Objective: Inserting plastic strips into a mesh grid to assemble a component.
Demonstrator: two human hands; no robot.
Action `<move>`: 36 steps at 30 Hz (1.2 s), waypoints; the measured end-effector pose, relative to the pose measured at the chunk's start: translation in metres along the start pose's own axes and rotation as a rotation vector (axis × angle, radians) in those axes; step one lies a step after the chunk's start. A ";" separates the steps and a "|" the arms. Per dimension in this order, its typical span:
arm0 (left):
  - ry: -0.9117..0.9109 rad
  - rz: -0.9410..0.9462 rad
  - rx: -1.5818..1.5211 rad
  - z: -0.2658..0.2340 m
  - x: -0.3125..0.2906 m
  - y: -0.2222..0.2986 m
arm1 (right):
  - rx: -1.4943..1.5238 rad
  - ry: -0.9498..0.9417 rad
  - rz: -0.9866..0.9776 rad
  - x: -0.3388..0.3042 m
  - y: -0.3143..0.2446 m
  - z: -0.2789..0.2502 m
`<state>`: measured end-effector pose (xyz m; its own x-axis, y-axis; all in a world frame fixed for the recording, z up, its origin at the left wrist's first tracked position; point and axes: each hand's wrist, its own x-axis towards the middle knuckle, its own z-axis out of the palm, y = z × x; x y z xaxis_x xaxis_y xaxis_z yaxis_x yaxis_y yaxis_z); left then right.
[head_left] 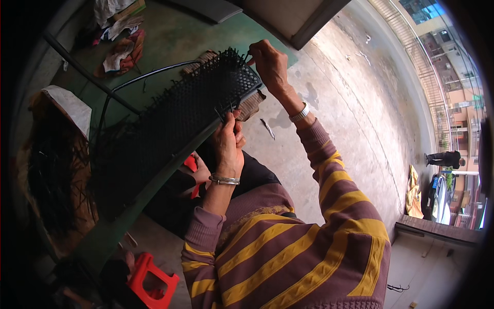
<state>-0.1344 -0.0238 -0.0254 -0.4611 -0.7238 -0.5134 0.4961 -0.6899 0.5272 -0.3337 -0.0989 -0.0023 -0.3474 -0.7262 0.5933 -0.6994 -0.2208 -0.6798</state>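
A long black woven panel (188, 108) with a honeycomb-like mesh lies slantwise in front of me, and loose strip ends stick up along its far edge. My right hand (271, 67) is raised at the panel's right end, its fingers pinched on a short dark strip (249, 55). Lower down, my left hand (230, 147) is closed at the panel's near edge. Something thin and dark shows at its fingertips, too small to name. Part of the panel's left side is lost in shadow.
A curved black tube frame (149, 76) stands behind the panel. Dark strips (56, 170) are heaped at the left, beside crumpled cloths (123, 55). A red plastic stool (152, 280) stands lower left. A person (445, 159) is far off at right, near a parked vehicle (439, 193).
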 end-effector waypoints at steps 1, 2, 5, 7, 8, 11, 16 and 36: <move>-0.004 -0.005 -0.009 0.001 -0.001 0.001 | -0.100 -0.041 0.025 -0.001 0.002 0.001; -0.008 -0.009 -0.017 0.001 -0.003 0.002 | -0.199 -0.082 0.050 -0.003 0.003 0.001; -0.023 -0.009 0.005 -0.003 -0.004 0.004 | -0.317 -0.075 -0.025 -0.006 0.000 0.002; -0.020 -0.014 -0.002 -0.002 -0.004 0.005 | -0.381 -0.086 -0.044 -0.002 -0.003 0.001; -0.017 -0.020 -0.009 -0.001 -0.004 0.005 | -0.445 -0.097 -0.061 -0.001 -0.004 0.000; -0.011 0.013 0.025 0.002 -0.004 0.005 | -0.409 -0.039 -0.041 -0.006 -0.004 0.001; -0.045 0.009 0.005 0.001 -0.004 0.006 | -0.462 -0.108 0.064 -0.008 -0.002 0.000; -0.088 0.003 0.123 -0.002 -0.003 0.016 | 0.375 -0.831 0.399 -0.025 -0.052 -0.016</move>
<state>-0.1240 -0.0324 -0.0168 -0.5252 -0.7204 -0.4531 0.4061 -0.6800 0.6105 -0.2981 -0.0586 0.0251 0.1343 -0.9857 -0.1015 -0.3343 0.0513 -0.9411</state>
